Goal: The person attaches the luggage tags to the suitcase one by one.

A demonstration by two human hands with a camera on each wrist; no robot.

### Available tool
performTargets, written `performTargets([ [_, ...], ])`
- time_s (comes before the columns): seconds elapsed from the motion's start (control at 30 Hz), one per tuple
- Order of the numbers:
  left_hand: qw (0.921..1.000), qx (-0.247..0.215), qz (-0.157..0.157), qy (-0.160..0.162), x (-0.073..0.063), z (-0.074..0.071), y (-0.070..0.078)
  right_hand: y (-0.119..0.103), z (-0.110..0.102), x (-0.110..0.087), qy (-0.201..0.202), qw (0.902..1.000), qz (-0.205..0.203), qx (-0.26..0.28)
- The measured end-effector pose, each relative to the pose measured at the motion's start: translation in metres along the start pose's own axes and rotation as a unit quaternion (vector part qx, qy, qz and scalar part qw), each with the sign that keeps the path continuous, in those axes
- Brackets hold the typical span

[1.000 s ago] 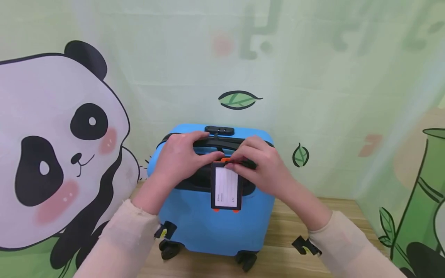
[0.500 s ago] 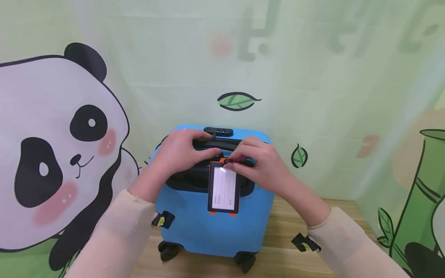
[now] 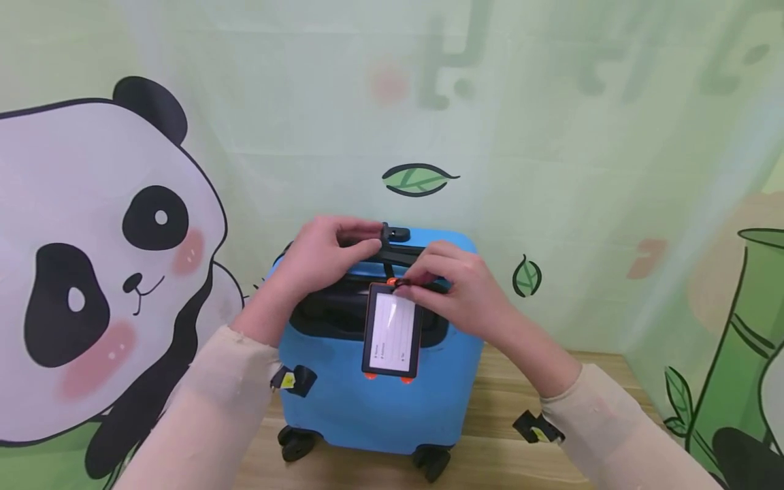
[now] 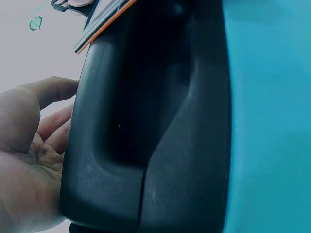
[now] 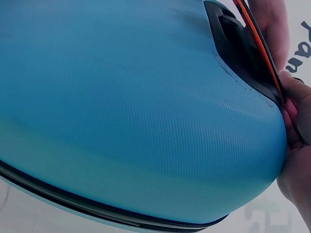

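Observation:
A blue hard-shell suitcase (image 3: pixel 373 408) stands upright with its black carry handle (image 3: pixel 404 256) on top. From the handle, a black strap (image 3: pixel 385 235) leads down to a luggage tag (image 3: pixel 393 333) with an orange edge and a white lined card. My left hand (image 3: pixel 321 255) is at the handle, thumb in front and fingers behind, pinching the strap where it loops over. My right hand (image 3: pixel 462 289) pinches the strap's end at the tag's orange top loop. In the right wrist view, the black strap runs between the right hand's (image 5: pixel 299 109) fingers.
The suitcase has a black combination lock (image 3: pixel 399 235) on its top and black wheels (image 3: pixel 433 463) below, on a wood-grain surface (image 3: pixel 508 415). A pale green backdrop (image 3: pixel 582 170) printed with a panda (image 3: pixel 92 170), leaves and bamboo rises behind and at both sides.
My left hand has shifted up along the handle, and the strap loop now stands up by its fingertips. The tag has swung slightly left; my right hand keeps its pinch.

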State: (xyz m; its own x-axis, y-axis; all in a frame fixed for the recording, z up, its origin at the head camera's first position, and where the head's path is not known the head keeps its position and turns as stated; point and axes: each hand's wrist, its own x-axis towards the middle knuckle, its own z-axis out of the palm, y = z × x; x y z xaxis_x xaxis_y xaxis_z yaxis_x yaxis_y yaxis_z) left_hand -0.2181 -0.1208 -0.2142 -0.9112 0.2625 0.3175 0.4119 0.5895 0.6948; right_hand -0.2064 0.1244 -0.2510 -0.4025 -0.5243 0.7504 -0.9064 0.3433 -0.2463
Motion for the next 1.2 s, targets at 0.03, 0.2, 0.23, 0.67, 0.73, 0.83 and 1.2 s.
performTargets([
  [0.03, 0.9999, -0.010, -0.005, 0.003, 0.001, 0.000, 0.001, 0.000, 0.000, 0.000, 0.000, 1.0000, 0.002, 0.000],
  [0.2, 0.9971, -0.070, -0.025, 0.018, 0.002, 0.001, 0.004, 0.001, 0.000, 0.001, 0.000, 1.0000, 0.004, -0.002],
  [0.23, 0.9963, -0.079, -0.026, 0.019, 0.002, 0.001, 0.004, 0.001, 0.000, 0.001, 0.000, 1.0000, 0.004, -0.004],
  [0.67, 0.9958, -0.089, -0.007, 0.018, 0.009, 0.003, 0.006, 0.002, -0.002, 0.004, 0.008, 0.9998, -0.002, -0.018],
  [0.73, 0.9956, -0.092, 0.000, 0.017, 0.009, 0.003, 0.007, 0.002, -0.002, 0.005, 0.009, 0.9997, -0.002, -0.022],
  [0.83, 0.9953, -0.094, 0.016, 0.012, 0.011, 0.005, 0.009, 0.003, -0.001, 0.006, 0.010, 0.9996, -0.002, -0.026],
  [1.2, 0.9962, -0.058, 0.056, 0.034, 0.016, 0.017, 0.009, 0.007, -0.001, 0.006, 0.040, 0.9989, -0.014, -0.019],
])
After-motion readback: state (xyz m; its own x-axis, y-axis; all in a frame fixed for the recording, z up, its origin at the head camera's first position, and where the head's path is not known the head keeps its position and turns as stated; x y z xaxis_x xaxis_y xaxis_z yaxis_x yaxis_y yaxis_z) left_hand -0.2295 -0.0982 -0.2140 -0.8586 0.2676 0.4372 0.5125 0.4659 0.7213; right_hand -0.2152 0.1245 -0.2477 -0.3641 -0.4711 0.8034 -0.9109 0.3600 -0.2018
